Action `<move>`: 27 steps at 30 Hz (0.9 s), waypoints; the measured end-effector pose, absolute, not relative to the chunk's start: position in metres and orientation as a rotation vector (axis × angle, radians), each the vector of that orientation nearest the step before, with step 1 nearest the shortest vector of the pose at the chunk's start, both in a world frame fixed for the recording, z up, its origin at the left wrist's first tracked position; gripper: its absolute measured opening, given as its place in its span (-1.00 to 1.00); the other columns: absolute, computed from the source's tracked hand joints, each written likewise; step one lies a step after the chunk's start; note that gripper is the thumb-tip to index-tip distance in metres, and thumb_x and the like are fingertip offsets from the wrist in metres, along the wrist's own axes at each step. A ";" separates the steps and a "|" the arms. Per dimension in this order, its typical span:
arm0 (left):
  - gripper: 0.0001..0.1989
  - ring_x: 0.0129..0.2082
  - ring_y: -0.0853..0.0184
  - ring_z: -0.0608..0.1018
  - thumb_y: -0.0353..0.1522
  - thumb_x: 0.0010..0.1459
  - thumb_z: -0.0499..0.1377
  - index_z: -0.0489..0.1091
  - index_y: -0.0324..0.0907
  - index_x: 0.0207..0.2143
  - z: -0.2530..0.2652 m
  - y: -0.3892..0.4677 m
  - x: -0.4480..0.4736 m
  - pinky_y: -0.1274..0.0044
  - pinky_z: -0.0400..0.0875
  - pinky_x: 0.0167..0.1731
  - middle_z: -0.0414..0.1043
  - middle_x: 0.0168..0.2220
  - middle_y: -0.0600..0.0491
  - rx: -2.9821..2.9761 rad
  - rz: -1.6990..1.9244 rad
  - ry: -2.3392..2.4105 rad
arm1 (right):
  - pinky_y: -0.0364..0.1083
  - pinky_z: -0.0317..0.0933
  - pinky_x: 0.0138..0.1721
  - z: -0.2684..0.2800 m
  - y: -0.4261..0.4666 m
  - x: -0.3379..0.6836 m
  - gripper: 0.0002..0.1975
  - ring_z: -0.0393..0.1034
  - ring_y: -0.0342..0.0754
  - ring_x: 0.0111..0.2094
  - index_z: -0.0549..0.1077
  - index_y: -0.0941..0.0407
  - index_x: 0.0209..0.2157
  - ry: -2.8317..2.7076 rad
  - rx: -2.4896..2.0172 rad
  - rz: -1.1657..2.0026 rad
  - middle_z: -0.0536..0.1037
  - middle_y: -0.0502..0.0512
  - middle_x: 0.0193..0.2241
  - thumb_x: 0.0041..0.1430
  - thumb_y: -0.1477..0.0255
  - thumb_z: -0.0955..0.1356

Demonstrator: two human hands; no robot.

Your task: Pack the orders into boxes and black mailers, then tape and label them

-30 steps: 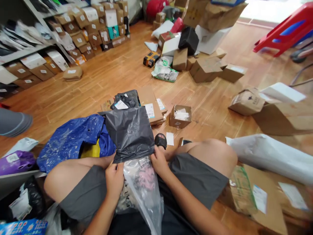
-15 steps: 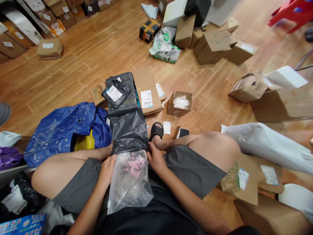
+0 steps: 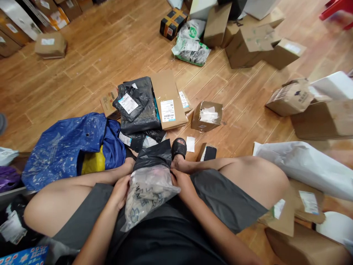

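Note:
A clear plastic bag (image 3: pixel 150 189) with pale printed fabric and a bit of pink inside lies over my lap. Its far end meets a black plastic mailer bag (image 3: pixel 153 152), which reaches out between my feet. My left hand (image 3: pixel 120 192) grips the clear bag's left edge, fingers curled under it. On the opposite side, my right hand (image 3: pixel 182 183) is closed at the edge where the clear bag and black mailer meet; its fingertips are partly hidden. Beyond them sits a stack of black parcels (image 3: pixel 146 114) with a labelled black packet (image 3: pixel 129 104) on top.
Cardboard parcels (image 3: pixel 168 94) lie beside the black stack, near an open small box (image 3: pixel 206 125) holding paper. A phone (image 3: pixel 210 153) rests by my right shin. To the left is a blue sack (image 3: pixel 66 147). Several boxes (image 3: pixel 249 46) and a long white package (image 3: pixel 300 165) lie right.
The black mailer has drawn back toward my lap, uncovering labelled packets by the stack. More printed fabric shows in the clear bag. Both hands stay at its sides.

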State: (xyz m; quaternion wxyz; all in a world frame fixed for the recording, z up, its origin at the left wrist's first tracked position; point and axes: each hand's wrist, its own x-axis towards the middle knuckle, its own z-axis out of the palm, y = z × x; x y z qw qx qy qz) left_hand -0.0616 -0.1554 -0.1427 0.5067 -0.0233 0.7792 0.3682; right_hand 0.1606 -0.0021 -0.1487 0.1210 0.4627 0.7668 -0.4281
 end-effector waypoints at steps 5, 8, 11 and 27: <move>-0.80 -0.15 0.04 0.64 -0.36 -0.09 0.34 0.61 -0.13 -0.32 -0.125 -0.161 -0.061 0.46 0.46 -0.19 0.66 -0.33 0.00 0.225 0.765 2.065 | -0.05 0.30 -0.12 -0.141 -0.002 0.161 -0.76 0.65 0.22 -0.08 0.62 0.13 -0.04 2.227 1.337 -1.239 0.73 0.28 -0.15 0.47 0.47 0.30; -0.76 -0.26 0.15 0.64 -0.36 -0.01 0.30 0.53 -0.10 -0.22 -0.122 -0.172 -0.052 0.49 0.42 -0.22 0.63 -0.35 0.03 0.312 0.733 2.224 | -0.05 0.32 -0.12 -0.136 -0.010 0.171 -0.62 0.65 0.17 -0.11 0.44 0.15 0.24 2.230 1.413 -1.289 0.71 0.23 -0.15 0.46 0.45 0.28; -0.56 -0.38 0.21 0.61 -0.24 0.12 0.23 0.41 -0.16 0.05 -0.125 -0.181 -0.048 0.48 0.42 -0.27 0.60 -0.37 0.07 0.434 0.701 2.327 | -0.06 0.32 -0.19 -0.135 -0.015 0.181 -0.59 0.62 0.12 -0.24 0.36 0.17 0.22 2.205 1.526 -1.389 0.67 0.12 -0.30 0.39 0.45 0.32; -0.42 -0.39 0.26 0.58 -0.26 0.30 0.04 0.43 -0.26 0.30 -0.117 -0.178 -0.045 0.50 0.44 -0.28 0.52 -0.39 0.07 0.719 0.546 2.271 | -0.11 0.25 -0.34 -0.107 0.002 0.185 -0.50 0.38 -0.04 -0.48 0.51 0.22 0.22 2.326 1.413 -1.618 0.45 -0.06 -0.54 0.30 0.40 0.31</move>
